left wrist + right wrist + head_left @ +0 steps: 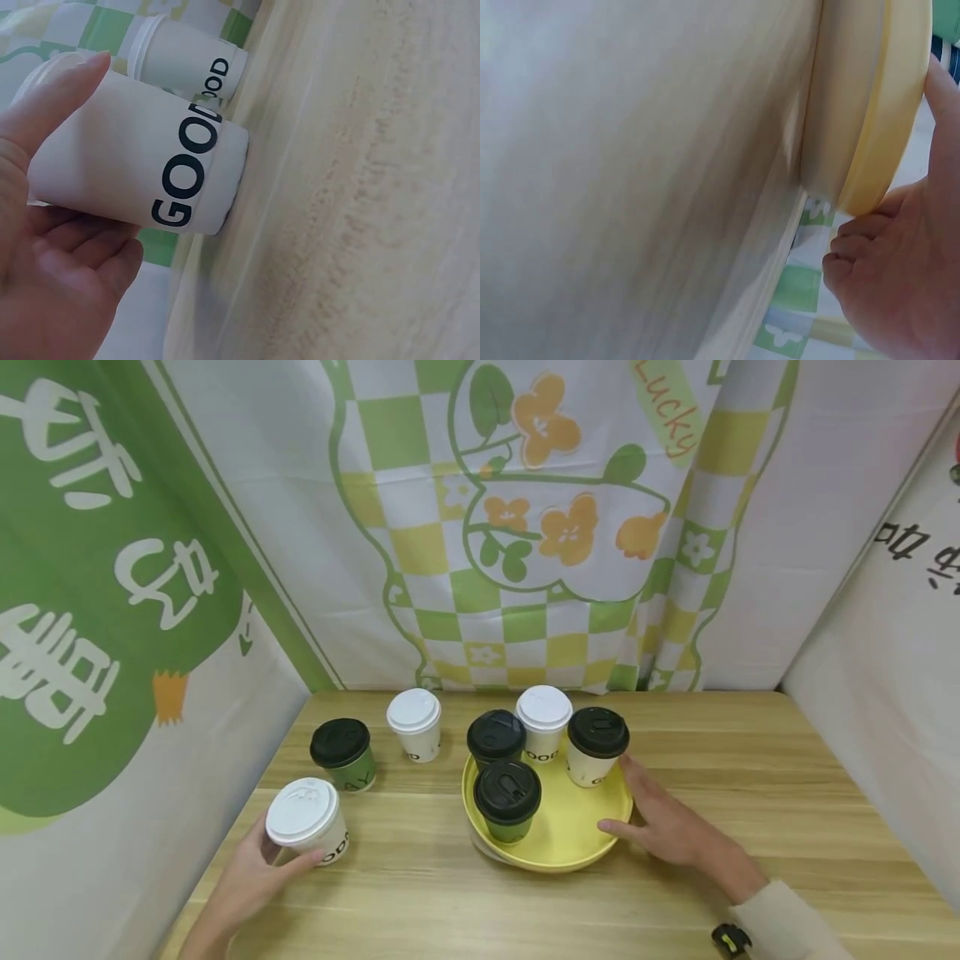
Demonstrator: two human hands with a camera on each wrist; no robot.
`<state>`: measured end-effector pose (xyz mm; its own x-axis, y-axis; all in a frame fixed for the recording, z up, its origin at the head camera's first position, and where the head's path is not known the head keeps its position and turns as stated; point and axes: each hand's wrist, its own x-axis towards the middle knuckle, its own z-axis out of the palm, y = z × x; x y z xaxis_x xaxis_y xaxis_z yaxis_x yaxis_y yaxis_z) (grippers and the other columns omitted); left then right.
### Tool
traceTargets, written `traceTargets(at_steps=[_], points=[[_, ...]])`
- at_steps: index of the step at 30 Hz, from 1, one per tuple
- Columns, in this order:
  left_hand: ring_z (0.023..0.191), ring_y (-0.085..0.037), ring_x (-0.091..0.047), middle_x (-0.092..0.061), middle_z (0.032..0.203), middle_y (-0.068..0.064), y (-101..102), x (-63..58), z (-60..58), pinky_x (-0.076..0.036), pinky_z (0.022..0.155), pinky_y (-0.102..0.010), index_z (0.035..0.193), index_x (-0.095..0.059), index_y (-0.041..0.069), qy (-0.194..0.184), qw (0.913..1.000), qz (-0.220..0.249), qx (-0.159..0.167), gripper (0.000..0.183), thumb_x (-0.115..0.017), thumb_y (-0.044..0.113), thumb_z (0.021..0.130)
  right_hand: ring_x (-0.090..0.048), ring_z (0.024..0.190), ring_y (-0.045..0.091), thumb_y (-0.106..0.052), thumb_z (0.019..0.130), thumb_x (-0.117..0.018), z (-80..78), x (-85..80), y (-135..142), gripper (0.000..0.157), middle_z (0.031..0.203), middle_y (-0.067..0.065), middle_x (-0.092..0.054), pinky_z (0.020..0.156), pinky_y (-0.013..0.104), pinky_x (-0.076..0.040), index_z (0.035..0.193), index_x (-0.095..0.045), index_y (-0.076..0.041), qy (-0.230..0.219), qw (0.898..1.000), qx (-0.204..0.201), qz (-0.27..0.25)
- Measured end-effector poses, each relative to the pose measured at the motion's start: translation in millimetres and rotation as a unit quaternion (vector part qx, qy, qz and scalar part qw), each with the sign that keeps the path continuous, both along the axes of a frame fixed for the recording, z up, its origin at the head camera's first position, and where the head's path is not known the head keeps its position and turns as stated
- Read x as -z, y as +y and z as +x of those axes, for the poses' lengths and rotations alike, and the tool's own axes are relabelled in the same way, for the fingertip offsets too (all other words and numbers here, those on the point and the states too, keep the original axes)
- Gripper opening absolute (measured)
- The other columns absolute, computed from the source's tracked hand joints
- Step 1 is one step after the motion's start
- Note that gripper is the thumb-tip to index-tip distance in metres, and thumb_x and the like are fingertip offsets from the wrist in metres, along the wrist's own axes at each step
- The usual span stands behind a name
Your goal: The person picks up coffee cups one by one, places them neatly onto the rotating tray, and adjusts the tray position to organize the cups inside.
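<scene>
My left hand (251,877) grips a white paper cup (135,150) with a white lid, thumb on one side and fingers round the other. Dark letters reading GOOD run near its base, which is at or just above the table. Over at the yellow round tray (577,827), my right hand (675,827) holds the rim; the thumb laps over it and the fingers curl at the outside. Inside the tray are a black-lidded green cup (508,833), another black-lidded cup (495,735), a white-lidded cup (543,714) and a black-lidded white cup (588,768).
Beyond the left hand stand a black-lidded green cup (352,768) and a white-lidded white cup (420,739). All rest on a wood-grain table (405,893). Printed cloth (517,643) hangs along the back edge and both sides.
</scene>
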<state>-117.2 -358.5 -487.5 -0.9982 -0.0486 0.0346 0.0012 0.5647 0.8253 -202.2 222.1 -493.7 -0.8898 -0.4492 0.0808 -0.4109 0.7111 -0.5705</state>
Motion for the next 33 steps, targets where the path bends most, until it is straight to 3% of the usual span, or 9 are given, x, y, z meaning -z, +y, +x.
traceTargets(at_steps=[3,6,12,14,20,21,25,30,33], points=[[0.140,0.000,-0.050,-0.047,0.159,-0.027,1,1.2,-0.8,-0.035,0.103,0.002,0.164,-0.028,-0.001,0.005,0.9999,0.013,-0.001,0.094,-0.084,0.019,0.092,-0.018,0.162,0.048,-0.053,0.098,-0.072,5.6,0.3,-4,0.115,0.177,0.023,-0.005,0.128,0.068,-0.023,0.170,0.010,-0.016,0.015,1.000,0.007,-0.002],[0.122,0.026,-0.041,-0.050,0.156,-0.027,3,2.8,-0.9,-0.036,0.102,0.002,0.162,-0.031,-0.002,0.016,0.9995,0.027,0.000,0.089,-0.083,0.017,0.093,-0.018,0.162,0.048,-0.057,0.099,-0.069,14.8,-1.8,-8,0.116,0.177,0.024,-0.004,0.128,0.068,-0.024,0.170,0.012,-0.014,0.016,1.000,0.018,0.005],[0.120,0.029,-0.042,-0.050,0.155,-0.025,4,5.8,-2.2,-0.037,0.101,0.003,0.162,-0.032,-0.002,0.029,0.9990,0.035,-0.002,0.087,-0.083,0.015,0.093,-0.016,0.160,0.053,-0.059,0.102,-0.062,38.1,-10.0,-10,0.111,0.175,0.030,-0.001,0.125,0.072,-0.026,0.169,0.012,-0.012,-0.011,1.000,0.026,0.009],[0.121,0.028,-0.043,-0.054,0.152,-0.013,4,6.7,-2.7,-0.038,0.101,0.002,0.161,-0.033,-0.001,0.033,0.9987,0.039,-0.003,0.086,-0.083,0.014,0.093,-0.016,0.161,0.052,-0.057,0.103,-0.062,45.1,-11.6,-8,0.108,0.176,0.027,-0.001,0.125,0.071,-0.026,0.170,0.012,-0.017,-0.015,1.000,0.024,0.001],[0.119,0.028,-0.044,-0.054,0.153,-0.022,4,6.5,-2.4,-0.039,0.100,0.003,0.161,-0.033,-0.003,0.037,0.9989,0.029,-0.003,0.086,-0.083,0.015,0.093,-0.019,0.160,0.051,-0.056,0.103,-0.061,59.7,-26.8,-3,0.102,0.177,0.024,-0.005,0.125,0.071,-0.026,0.171,0.006,-0.020,-0.036,0.999,0.015,-0.005],[0.118,0.028,-0.043,-0.051,0.154,-0.029,4,6.0,-2.2,-0.039,0.099,0.003,0.161,-0.033,-0.003,0.034,0.9990,0.028,-0.003,0.087,-0.083,0.016,0.093,-0.019,0.160,0.052,-0.056,0.104,-0.060,59.2,-30.5,-1,0.102,0.177,0.025,-0.005,0.125,0.071,-0.025,0.171,0.006,-0.019,-0.043,0.999,0.015,-0.003],[0.119,0.026,-0.044,-0.050,0.156,-0.029,3,4.8,-1.9,-0.039,0.100,0.002,0.163,-0.031,-0.002,0.019,0.9996,0.022,-0.006,0.089,-0.083,0.020,0.093,-0.021,0.158,0.055,-0.057,0.101,-0.064,45.0,-35.7,8,0.107,0.175,0.028,-0.007,0.123,0.074,-0.025,0.171,0.011,-0.023,-0.048,0.999,0.008,0.001],[0.135,0.004,-0.051,-0.047,0.160,-0.027,0,5.0,-0.4,-0.038,0.102,0.000,0.165,-0.028,0.000,-0.006,0.9999,0.005,-0.014,0.093,-0.083,0.025,0.094,-0.029,0.156,0.053,-0.057,0.092,-0.077,15.0,-21.6,17,0.117,0.175,0.027,-0.016,0.124,0.071,-0.028,0.172,0.002,-0.025,-0.015,1.000,-0.020,-0.008],[0.132,0.009,-0.050,-0.045,0.161,-0.027,-1,4.8,0.4,-0.037,0.102,0.001,0.165,-0.027,0.001,-0.009,0.9998,0.011,-0.014,0.094,-0.083,0.025,0.094,-0.029,0.156,0.052,-0.059,0.088,-0.080,4.8,-11.9,18,0.122,0.175,0.026,-0.016,0.125,0.070,-0.027,0.172,0.001,-0.023,-0.003,1.000,-0.030,-0.008]])
